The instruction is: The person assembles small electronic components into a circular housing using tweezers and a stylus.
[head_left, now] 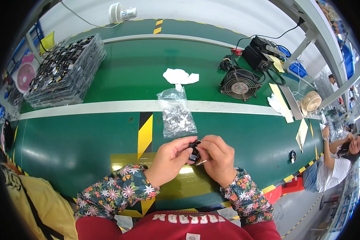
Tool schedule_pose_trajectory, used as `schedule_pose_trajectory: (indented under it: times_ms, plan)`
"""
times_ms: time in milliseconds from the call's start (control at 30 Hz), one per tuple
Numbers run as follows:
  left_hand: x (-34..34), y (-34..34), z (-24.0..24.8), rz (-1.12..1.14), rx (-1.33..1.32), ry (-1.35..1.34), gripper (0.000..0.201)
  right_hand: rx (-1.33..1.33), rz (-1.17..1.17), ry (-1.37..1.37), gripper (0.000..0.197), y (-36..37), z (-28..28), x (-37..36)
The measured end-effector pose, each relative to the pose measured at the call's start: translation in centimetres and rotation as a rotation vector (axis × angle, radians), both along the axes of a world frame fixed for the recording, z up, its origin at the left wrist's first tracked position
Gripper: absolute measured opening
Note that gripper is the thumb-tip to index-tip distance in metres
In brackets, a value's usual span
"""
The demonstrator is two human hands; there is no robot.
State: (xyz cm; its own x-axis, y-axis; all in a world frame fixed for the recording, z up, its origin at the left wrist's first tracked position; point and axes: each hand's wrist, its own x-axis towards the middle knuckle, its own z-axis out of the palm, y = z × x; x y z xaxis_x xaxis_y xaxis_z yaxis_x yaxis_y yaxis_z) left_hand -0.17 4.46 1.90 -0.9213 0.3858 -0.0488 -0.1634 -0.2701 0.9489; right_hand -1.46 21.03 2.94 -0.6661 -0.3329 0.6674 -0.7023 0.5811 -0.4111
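Observation:
Between my hands, above the near edge of the green bench, is a small black part (194,152) whose kind I cannot make out. My left hand (170,159) grips it from the left, thumb and fingers closed round its side. From the other side my right hand (217,157) pinches at it with bent fingers. A thin light-coloured piece (201,162) sticks out below the right fingers. Just beyond my hands lies a clear plastic bag (178,118) full of small silvery and white pieces. Under my wrists a yellowish transparent sheet (176,183) covers the bench.
Stacked clear trays (68,72) of small dark parts stand at the far left. White paper (181,76) lies beyond the bag. A black fan (240,85) and a black box-shaped device (257,56) sit at the back right. A small dark object (293,156) lies near the right edge; a person (340,160) sits beyond.

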Motion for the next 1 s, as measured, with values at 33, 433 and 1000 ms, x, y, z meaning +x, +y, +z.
schedule_pose_trajectory:
  times_ms: [33,433,1000]
  plan:
    - [0.0,0.0,0.0,0.004,0.002,0.011,0.035,0.0,0.001,0.0,0.018,0.0,0.0,0.0]
    - [0.3,0.2,0.0,0.03,-0.032,0.122,0.034,-0.016,0.009,0.014,0.017,0.1,-0.1,0.0]
    - [-1.7,-1.5,1.1,-0.031,-0.027,-0.199,0.015,0.065,0.076,0.117,0.018,-0.3,-0.5,0.1]
